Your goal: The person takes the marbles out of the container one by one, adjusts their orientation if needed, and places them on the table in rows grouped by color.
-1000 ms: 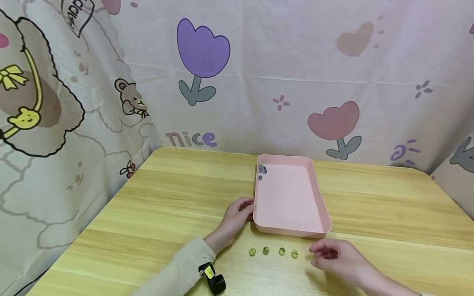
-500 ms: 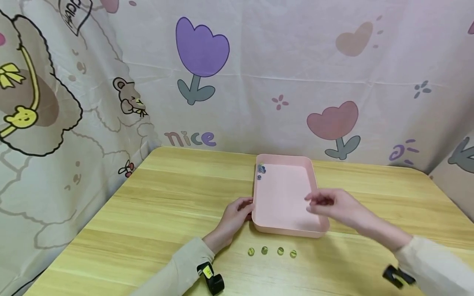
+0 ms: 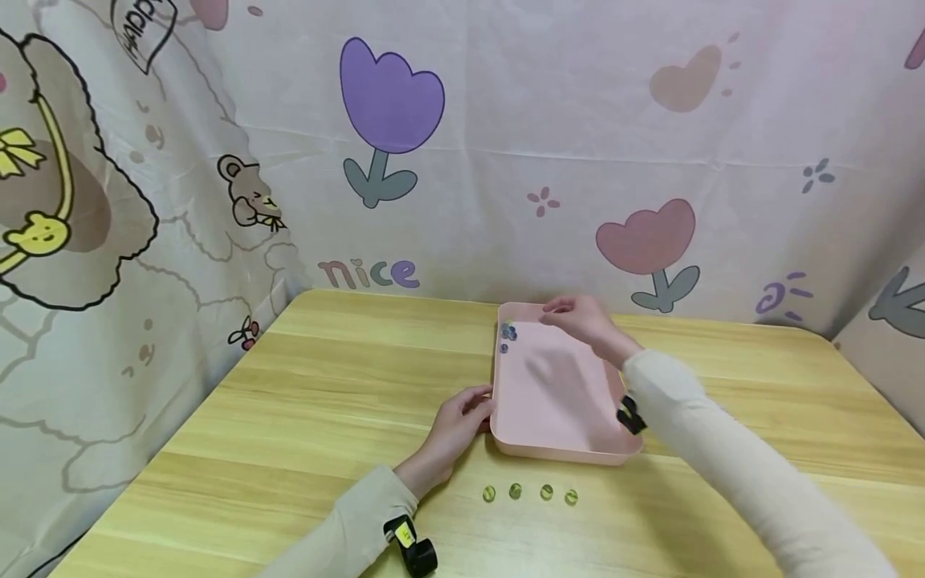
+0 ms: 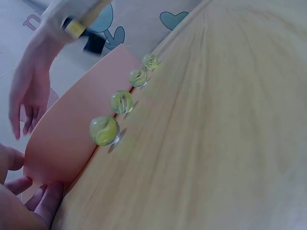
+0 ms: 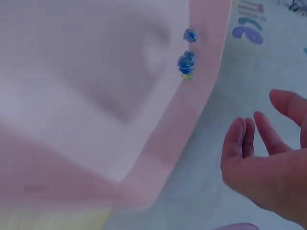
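Reaching over the far end of a shallow pink tray [image 3: 523, 413], my right hand [image 3: 584, 323] has its fingers loosely bent; in the right wrist view nothing shows between the fingers [image 5: 233, 139]. My left hand [image 3: 454, 424] rests against the tray's left wall near the front corner, fingertips on the outside. Several blue marbles [image 5: 186, 63] and a yellowish one [image 5: 187, 76] lie inside along the left wall at the far corner. In front of the tray, several clear yellow-green marbles [image 3: 547, 492] stand in a spaced row on the table.
The wooden table [image 3: 347, 361] reaches back to a printed cloth [image 3: 491, 96] with tulips and hearts. Another cloth with cartoon animals hangs at the left. A black wrist camera [image 3: 415, 550] sits at the left sleeve, another [image 3: 631, 413] at the right sleeve.
My right hand has moved from beside the row of marbles, up across the tray, to its far end. The left hand stays on the tray wall, and the marbles keep their places.
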Demonstrator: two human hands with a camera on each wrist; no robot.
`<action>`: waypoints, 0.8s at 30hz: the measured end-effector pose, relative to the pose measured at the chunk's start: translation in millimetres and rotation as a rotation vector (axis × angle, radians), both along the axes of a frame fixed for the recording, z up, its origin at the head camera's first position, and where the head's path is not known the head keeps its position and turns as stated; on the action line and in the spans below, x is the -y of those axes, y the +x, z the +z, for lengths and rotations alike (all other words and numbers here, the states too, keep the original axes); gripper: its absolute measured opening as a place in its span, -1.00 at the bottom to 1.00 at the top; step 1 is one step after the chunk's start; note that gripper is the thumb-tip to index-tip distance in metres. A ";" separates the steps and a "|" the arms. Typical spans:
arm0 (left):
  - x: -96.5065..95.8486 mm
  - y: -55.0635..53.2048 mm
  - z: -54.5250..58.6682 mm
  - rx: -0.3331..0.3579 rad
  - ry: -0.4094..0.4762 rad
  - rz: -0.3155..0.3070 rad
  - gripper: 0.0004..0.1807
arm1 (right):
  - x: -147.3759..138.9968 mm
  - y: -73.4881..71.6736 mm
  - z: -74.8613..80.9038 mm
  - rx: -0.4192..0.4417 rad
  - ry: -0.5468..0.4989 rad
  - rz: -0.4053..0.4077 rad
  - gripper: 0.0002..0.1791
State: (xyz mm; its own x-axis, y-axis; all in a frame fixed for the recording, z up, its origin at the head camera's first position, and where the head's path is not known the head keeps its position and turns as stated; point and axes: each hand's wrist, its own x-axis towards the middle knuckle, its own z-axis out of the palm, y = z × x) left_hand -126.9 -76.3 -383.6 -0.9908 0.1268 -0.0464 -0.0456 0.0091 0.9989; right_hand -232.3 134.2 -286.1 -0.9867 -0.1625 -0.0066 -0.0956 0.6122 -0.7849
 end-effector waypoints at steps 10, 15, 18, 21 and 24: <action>2.1 -2.7 -2.8 0.011 -0.020 0.021 -0.61 | 37.2 -37.1 -28.7 0.005 -0.204 -0.297 -0.83; 2.3 -2.5 -2.2 0.001 -0.002 0.015 -0.60 | 57.0 -43.5 -43.3 0.061 -0.263 -0.419 -0.80; 2.0 -1.7 -0.6 -0.007 0.012 0.011 -0.60 | 67.9 -45.3 -48.1 0.055 -0.267 -0.451 -0.67; 2.1 -0.1 0.1 -0.009 0.029 0.000 -0.60 | 76.0 -46.3 -51.0 0.061 -0.216 -0.497 -0.65; 2.3 1.2 -0.2 -0.012 0.039 -0.006 -0.61 | 81.5 -47.0 -53.3 0.072 -0.155 -0.533 -0.65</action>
State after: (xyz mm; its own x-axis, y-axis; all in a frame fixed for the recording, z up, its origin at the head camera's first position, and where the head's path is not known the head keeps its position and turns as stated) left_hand -125.8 -78.6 -383.8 -0.9905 0.1344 -0.0293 -0.0336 -0.0297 0.9990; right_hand -279.3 52.7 -339.4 -0.9305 0.3543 -0.0927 0.2528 0.4382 -0.8626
